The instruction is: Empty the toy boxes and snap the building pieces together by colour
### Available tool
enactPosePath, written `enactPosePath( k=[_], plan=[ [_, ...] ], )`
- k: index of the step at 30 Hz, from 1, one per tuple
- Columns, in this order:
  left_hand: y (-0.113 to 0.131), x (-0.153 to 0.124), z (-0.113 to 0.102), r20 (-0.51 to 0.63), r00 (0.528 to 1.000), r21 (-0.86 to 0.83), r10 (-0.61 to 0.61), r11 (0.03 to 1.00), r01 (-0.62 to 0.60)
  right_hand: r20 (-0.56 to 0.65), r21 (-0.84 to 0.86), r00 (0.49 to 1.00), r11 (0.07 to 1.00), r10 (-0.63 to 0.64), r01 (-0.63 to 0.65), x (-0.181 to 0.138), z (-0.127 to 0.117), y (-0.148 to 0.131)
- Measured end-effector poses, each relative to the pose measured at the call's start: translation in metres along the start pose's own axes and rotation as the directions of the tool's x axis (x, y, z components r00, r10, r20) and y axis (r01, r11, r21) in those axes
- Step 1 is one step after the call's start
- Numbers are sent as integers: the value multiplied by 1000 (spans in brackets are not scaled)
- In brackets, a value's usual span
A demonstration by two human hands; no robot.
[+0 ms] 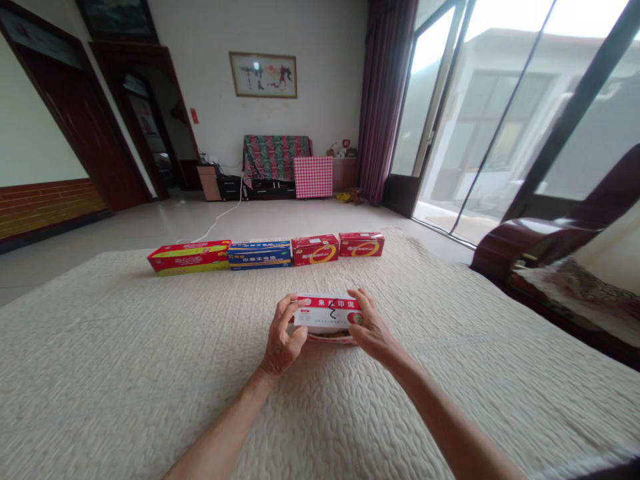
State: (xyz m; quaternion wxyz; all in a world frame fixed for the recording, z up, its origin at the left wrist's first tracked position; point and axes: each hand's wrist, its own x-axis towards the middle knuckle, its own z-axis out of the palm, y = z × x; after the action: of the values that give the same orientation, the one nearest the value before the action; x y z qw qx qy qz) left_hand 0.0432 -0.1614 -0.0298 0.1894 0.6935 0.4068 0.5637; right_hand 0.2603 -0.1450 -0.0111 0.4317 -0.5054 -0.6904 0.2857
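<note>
A white and red cardboard box [325,320] with Chinese print and a black handwritten mark is between my hands, on or just above the quilted cover [210,373]. My left hand [284,339] grips its left end, fingers over the top and thumb at the near side. On the right end my right hand [371,327] holds it the same way. A dark gap shows along the box's near lower edge. Beyond it stands a row of boxes: a red and yellow box [193,258], a blue battery box [260,256], a red box [315,251] and another red box [361,245].
A dark wooden sofa [500,243] with cushions stands at the right, near the glass doors [480,120]. At the far wall is a low cabinet [230,188] with cloth-covered things. A white cord [220,217] runs across the tiled floor [165,220].
</note>
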Motion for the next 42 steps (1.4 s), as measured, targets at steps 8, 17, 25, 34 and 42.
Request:
enactPosePath(
  k=[8, 17, 25, 34, 42],
  plan=[
    [-3, -1, 1, -18, 1000, -28, -18, 999, 18, 91, -79, 992, 993, -84, 91, -5, -14, 2],
    [-2, 2, -2, -70, 991, -112, -114, 988, 105, 114, -155, 987, 979, -118, 135, -7, -20, -5],
    [-3, 0, 1, -60, 994, -69, -95, 993, 91, 177, -201, 974, 964, -138, 173, -8, -24, -8],
    [2, 0, -2, 45, 998, -69, -47, 996, 51, 115, -206, 993, 977, -37, 60, -5, -12, -11],
    [1, -2, 1, 30, 1000, -45, -8, 999, 10, 222, -289, 965, 936, -139, 201, -8, -20, -17]
  ],
)
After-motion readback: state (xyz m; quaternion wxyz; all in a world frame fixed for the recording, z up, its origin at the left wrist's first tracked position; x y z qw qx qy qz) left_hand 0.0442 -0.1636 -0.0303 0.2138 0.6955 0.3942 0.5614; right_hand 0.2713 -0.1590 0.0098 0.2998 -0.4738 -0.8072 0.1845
